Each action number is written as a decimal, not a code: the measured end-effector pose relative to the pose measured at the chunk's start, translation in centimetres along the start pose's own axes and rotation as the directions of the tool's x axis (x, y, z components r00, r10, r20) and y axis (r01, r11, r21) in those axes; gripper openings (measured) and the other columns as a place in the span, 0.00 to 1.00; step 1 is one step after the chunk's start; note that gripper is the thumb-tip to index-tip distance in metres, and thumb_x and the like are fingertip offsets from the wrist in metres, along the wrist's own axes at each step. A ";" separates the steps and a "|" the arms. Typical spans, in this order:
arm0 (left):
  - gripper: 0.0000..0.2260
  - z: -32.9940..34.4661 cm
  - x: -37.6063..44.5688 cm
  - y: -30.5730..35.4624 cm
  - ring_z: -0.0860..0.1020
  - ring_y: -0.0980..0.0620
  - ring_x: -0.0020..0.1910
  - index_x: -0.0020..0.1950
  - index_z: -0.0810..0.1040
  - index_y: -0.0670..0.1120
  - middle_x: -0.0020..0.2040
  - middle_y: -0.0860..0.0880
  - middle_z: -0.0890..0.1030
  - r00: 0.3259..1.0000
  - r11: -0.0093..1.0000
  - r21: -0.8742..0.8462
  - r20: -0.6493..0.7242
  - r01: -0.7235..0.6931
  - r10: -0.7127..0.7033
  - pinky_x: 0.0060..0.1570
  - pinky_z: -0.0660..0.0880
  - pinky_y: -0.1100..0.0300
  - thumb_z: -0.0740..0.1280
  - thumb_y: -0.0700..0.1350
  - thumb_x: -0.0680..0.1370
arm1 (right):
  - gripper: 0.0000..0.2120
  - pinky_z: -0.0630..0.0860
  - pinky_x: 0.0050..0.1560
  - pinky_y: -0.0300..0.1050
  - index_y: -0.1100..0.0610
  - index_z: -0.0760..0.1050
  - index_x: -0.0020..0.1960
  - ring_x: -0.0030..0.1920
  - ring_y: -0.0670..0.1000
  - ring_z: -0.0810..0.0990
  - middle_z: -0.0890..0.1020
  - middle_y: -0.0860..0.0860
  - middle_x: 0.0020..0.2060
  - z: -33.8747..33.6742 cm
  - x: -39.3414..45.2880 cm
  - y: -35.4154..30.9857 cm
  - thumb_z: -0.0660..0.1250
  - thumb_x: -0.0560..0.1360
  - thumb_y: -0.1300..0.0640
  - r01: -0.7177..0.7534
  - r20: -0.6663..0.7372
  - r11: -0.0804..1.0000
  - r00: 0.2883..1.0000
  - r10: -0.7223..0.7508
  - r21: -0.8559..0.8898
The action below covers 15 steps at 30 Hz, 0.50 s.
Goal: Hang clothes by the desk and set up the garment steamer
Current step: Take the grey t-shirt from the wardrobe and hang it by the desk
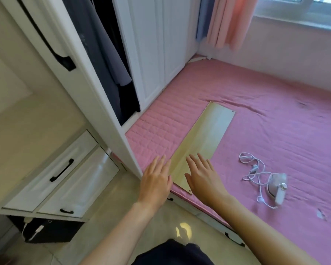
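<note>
A long pale wooden board (206, 138) lies on the pink bed (275, 115). My left hand (157, 180) and my right hand (203, 176) are stretched out over the board's near end, fingers straight, holding nothing. To the right on the bed lies a small white garment steamer (277, 188) with its white cord (254, 169) loosely coiled beside it. Dark clothes (107, 60) hang in the open wardrobe at upper left.
The white wardrobe door (80, 73) stands open beside the bed's left edge. A white drawer unit (61, 180) with black handles sits at lower left, a dark box (52, 230) under it. Pink curtains (229, 22) hang by the window.
</note>
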<state>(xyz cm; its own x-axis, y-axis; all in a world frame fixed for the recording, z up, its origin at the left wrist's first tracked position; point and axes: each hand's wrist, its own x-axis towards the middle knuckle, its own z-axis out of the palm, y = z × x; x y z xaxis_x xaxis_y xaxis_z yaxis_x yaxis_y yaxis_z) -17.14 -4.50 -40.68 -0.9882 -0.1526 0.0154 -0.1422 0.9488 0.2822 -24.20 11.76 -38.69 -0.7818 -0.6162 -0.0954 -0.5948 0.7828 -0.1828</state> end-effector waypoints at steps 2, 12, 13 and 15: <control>0.24 -0.3 2.0 -0.1 0.51 0.52 0.78 0.78 0.56 0.49 0.79 0.51 0.56 1.000 1.000 -0.002 -0.013 0.028 -0.029 0.76 0.53 0.52 0.55 0.52 0.82 | 0.27 0.53 0.76 0.55 0.58 0.53 0.77 0.77 0.58 0.52 0.58 0.54 0.77 -0.6 2.4 0.9 0.53 0.82 0.49 0.035 -0.005 0.999 0.999 -0.035 0.000; 0.24 -2.6 11.5 0.4 0.61 0.51 0.75 0.76 0.62 0.48 0.76 0.49 0.65 0.944 0.959 0.006 -0.179 0.283 -0.278 0.72 0.57 0.57 0.61 0.50 0.81 | 0.26 0.54 0.75 0.56 0.60 0.55 0.77 0.77 0.59 0.52 0.60 0.56 0.76 -5.1 13.9 5.2 0.53 0.82 0.49 0.296 -0.015 0.954 0.955 -0.297 -0.045; 0.24 -2.9 12.2 0.5 0.61 0.51 0.75 0.76 0.63 0.48 0.75 0.49 0.65 0.930 0.948 0.006 -0.201 0.317 -0.309 0.72 0.58 0.57 0.61 0.50 0.81 | 0.27 0.54 0.75 0.56 0.60 0.55 0.77 0.77 0.59 0.53 0.60 0.56 0.76 -5.7 15.0 5.3 0.53 0.82 0.49 0.326 -0.017 0.944 0.945 -0.328 -0.055; 0.24 -3.6 13.7 0.5 0.62 0.50 0.75 0.76 0.63 0.48 0.75 0.49 0.65 0.904 0.928 0.013 -0.234 0.372 -0.359 0.71 0.60 0.57 0.62 0.50 0.80 | 0.27 0.55 0.75 0.56 0.60 0.54 0.77 0.77 0.59 0.53 0.60 0.56 0.75 -6.9 17.2 5.6 0.53 0.82 0.49 0.383 -0.022 0.921 0.922 -0.386 -0.074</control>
<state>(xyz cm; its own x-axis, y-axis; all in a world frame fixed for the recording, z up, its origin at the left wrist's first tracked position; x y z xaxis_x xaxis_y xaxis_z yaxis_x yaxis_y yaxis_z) -30.51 -7.14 -36.85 -0.8285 -0.5431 0.1368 -0.5002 0.8274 0.2556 -42.31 6.10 -34.57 -0.4958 -0.8684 0.0042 -0.8610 0.4910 -0.1327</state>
